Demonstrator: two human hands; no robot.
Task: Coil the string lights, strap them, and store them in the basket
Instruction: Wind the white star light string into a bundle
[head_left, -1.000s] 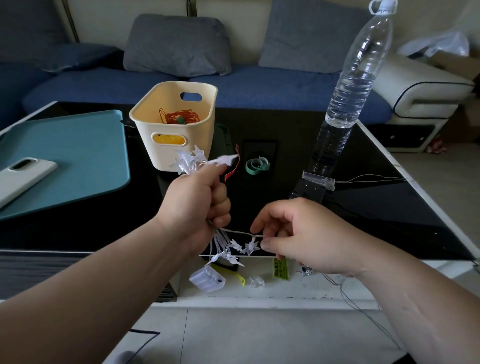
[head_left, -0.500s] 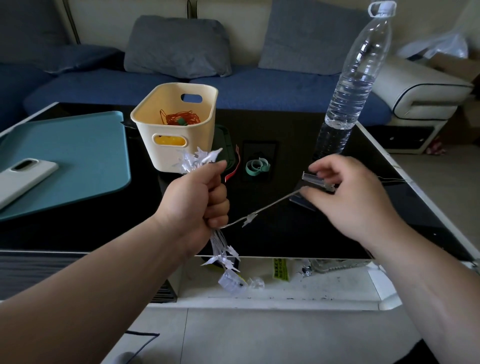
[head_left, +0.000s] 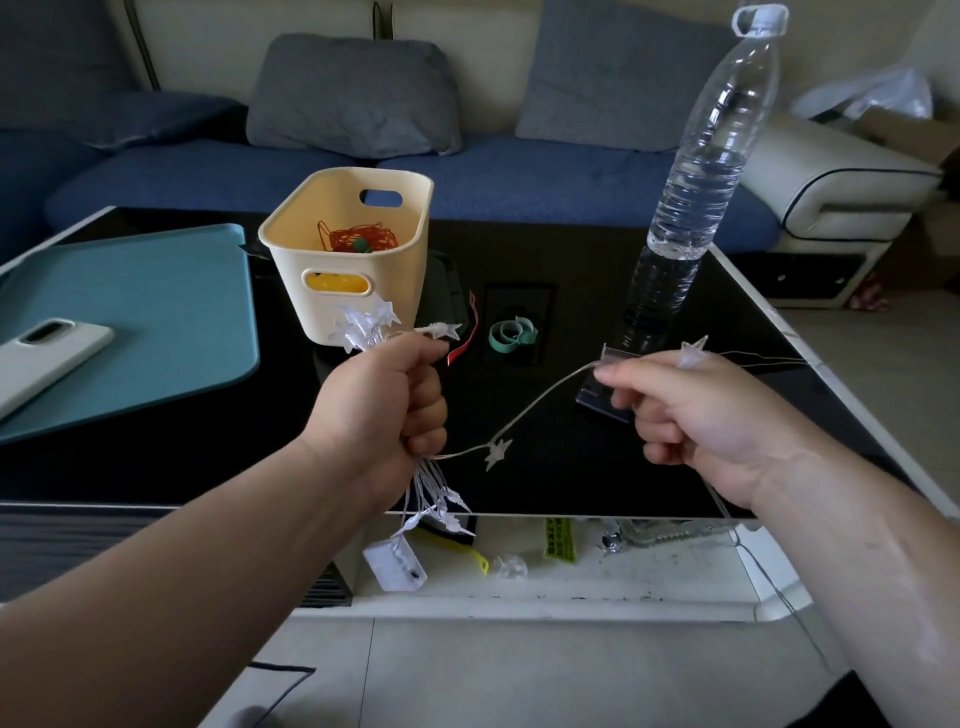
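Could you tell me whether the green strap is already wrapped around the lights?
No, the green strap lies curled on the table, apart from the string lights.

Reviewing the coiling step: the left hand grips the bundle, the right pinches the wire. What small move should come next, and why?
Probably swing the right hand toward the left hand and lay the span of string lights as another loop on the bundle. That span hangs loose between the hands, and more wire trails across the table, so coiling looks unfinished.
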